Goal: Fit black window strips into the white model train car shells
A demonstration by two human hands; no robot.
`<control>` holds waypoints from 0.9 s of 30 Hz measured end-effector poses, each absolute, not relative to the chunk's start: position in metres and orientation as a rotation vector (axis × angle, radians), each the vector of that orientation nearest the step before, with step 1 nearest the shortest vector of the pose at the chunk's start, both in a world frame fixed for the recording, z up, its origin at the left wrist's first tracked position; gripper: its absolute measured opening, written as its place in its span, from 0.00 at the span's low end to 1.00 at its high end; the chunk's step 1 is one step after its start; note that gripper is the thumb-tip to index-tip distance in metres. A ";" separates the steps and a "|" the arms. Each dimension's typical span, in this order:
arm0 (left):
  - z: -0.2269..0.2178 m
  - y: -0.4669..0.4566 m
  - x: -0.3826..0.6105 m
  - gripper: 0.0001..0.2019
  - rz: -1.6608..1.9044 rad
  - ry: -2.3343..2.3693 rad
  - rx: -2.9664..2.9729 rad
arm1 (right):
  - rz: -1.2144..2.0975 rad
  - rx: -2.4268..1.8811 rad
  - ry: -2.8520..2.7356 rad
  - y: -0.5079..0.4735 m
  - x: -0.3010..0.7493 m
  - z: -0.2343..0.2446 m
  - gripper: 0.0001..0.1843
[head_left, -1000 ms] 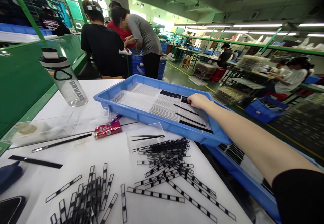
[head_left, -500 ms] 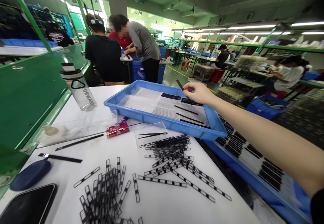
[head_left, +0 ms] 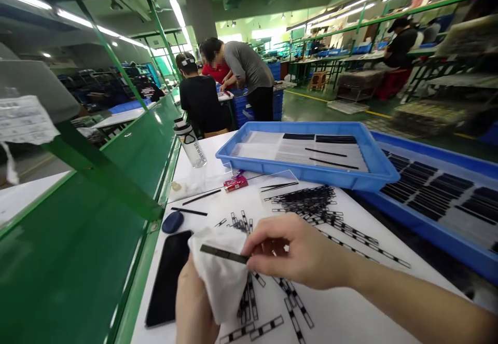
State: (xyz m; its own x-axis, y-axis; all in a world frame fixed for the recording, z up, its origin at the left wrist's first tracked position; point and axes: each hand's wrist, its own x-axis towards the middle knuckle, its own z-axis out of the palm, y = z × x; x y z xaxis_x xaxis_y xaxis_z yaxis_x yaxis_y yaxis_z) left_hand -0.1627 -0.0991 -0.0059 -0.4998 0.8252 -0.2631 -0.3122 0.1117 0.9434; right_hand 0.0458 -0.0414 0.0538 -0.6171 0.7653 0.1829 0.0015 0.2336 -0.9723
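Note:
My left hand (head_left: 192, 307) rises at the bottom of the view, holding a crumpled white cloth (head_left: 220, 276). A thin black strip (head_left: 223, 253) lies across the top of the cloth, and my right hand (head_left: 295, 250) pinches its end between thumb and fingers. Below the hands lies a loose heap of black-and-white framed strips (head_left: 247, 302), partly hidden by the cloth. A larger tangled pile of these strips (head_left: 307, 204) sits just beyond my right hand.
A blue tray (head_left: 311, 179) of black strips on white sheets stands on the white table, with a second blue tray (head_left: 428, 153) to the right. A phone (head_left: 167, 276), a bottle (head_left: 190, 144) and a red box (head_left: 235, 183) lie nearby. A green panel (head_left: 78, 250) runs along the left edge, with co-workers beyond.
My right hand has left the tray and come down over the table with a black strip. My left hand has entered view with the cloth. The view has swung left.

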 end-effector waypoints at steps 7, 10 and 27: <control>0.005 -0.094 -0.143 0.22 1.581 1.253 0.528 | 1.576 -0.938 -1.742 -0.056 0.046 0.023 0.06; 0.003 -0.098 -0.142 0.21 1.547 1.254 0.619 | 1.647 -0.969 -1.687 -0.061 0.045 0.011 0.08; -0.004 -0.100 -0.145 0.20 1.553 1.360 0.676 | 1.559 -0.911 -1.712 -0.063 0.042 -0.005 0.09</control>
